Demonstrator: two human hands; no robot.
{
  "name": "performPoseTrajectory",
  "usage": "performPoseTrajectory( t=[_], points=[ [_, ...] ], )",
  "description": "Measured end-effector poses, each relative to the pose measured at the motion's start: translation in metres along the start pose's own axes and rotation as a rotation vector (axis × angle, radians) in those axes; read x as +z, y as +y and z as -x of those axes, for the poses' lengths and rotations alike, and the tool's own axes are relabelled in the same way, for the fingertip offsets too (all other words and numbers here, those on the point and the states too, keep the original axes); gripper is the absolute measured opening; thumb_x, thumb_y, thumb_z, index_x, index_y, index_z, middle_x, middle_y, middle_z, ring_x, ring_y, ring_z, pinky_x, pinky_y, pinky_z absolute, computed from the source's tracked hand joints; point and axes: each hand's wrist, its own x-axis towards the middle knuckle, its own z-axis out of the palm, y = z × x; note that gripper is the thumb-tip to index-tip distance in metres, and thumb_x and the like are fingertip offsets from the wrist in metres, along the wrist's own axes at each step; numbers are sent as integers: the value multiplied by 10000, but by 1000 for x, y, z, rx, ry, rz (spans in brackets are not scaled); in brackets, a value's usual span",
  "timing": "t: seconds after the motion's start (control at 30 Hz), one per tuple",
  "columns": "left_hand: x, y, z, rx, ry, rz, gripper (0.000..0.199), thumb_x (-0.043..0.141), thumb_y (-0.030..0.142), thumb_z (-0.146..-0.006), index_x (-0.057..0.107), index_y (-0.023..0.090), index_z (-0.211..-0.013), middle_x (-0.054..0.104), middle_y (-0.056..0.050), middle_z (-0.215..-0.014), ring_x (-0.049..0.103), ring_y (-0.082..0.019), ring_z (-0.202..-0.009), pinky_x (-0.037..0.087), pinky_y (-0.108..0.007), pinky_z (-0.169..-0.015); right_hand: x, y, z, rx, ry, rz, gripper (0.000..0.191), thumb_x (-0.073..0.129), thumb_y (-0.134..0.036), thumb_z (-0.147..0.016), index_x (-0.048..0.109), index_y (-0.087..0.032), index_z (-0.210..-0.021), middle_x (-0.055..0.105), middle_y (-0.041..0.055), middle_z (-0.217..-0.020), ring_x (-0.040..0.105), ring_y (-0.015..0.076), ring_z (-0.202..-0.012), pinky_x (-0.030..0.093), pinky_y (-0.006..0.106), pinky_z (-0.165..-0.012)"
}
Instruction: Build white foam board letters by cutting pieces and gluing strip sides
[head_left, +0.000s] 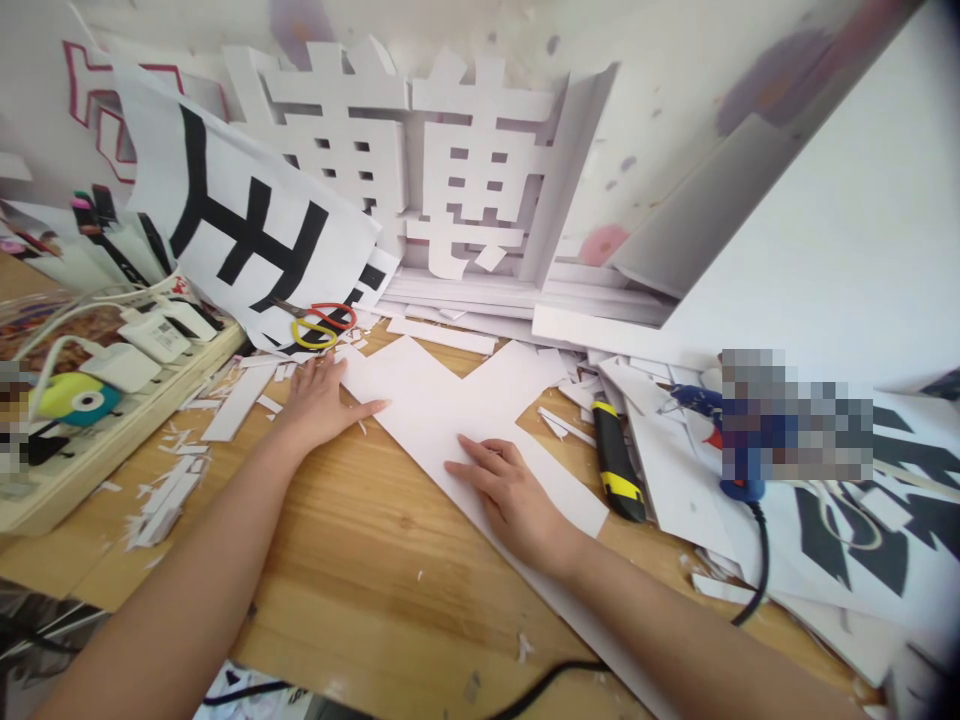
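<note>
A large white board cut-out (431, 395) with angled arms lies flat on the wooden table. My left hand (319, 400) is at its left end, fingers spread and palm down, with the thumb tip reaching the board's edge. On the lower middle of the cut-out rests my right hand (514, 495), its index and middle fingers stretched out and the other fingers slightly bent. Neither hand grips anything. Past the board's right side lies a black and yellow utility knife (619, 460). Scissors (322, 325) with red and yellow handles lie beyond my left hand.
Raised white letter shapes (480, 150) stand against the wall. A printed sheet (255, 215) leans at the left, behind a power strip (150, 385) with plugged-in chargers. White scraps (169, 500) litter the table (352, 560). A blue glue gun (742, 470), partly blurred, lies right, its black cord trailing.
</note>
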Motion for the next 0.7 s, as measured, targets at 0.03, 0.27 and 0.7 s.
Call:
performPoseTrajectory(
  t=[0.03,0.27,0.7],
  points=[
    [0,0,0,-1,-2,3,1048,426,801,-590,295,109,-1366,176,-153,-1486,102,-361,-1358,113,-477,-1091,1,0,0,-4,4,5,472,364,-13,-813,583,-206,-1183,498,88,-1315,415,243,-1105,439,471,-912],
    [1,0,-2,-13,-18,7,1051,432,797,-589,288,111,-1372,173,-149,-1488,112,-361,-1356,113,-471,-1090,-2,-3,0,26,6,-32,377,443,-112,-829,599,-190,-1163,500,96,-1310,402,247,-1116,416,448,-939],
    [0,0,-2,-15,-37,15,1065,416,803,-591,262,108,-1383,154,-155,-1492,119,-351,-1359,98,-490,-1094,-1,-10,0,64,-46,-43,541,602,-175,-648,556,-151,-1186,429,133,-1363,345,292,-1176,365,485,-965]
  ],
)
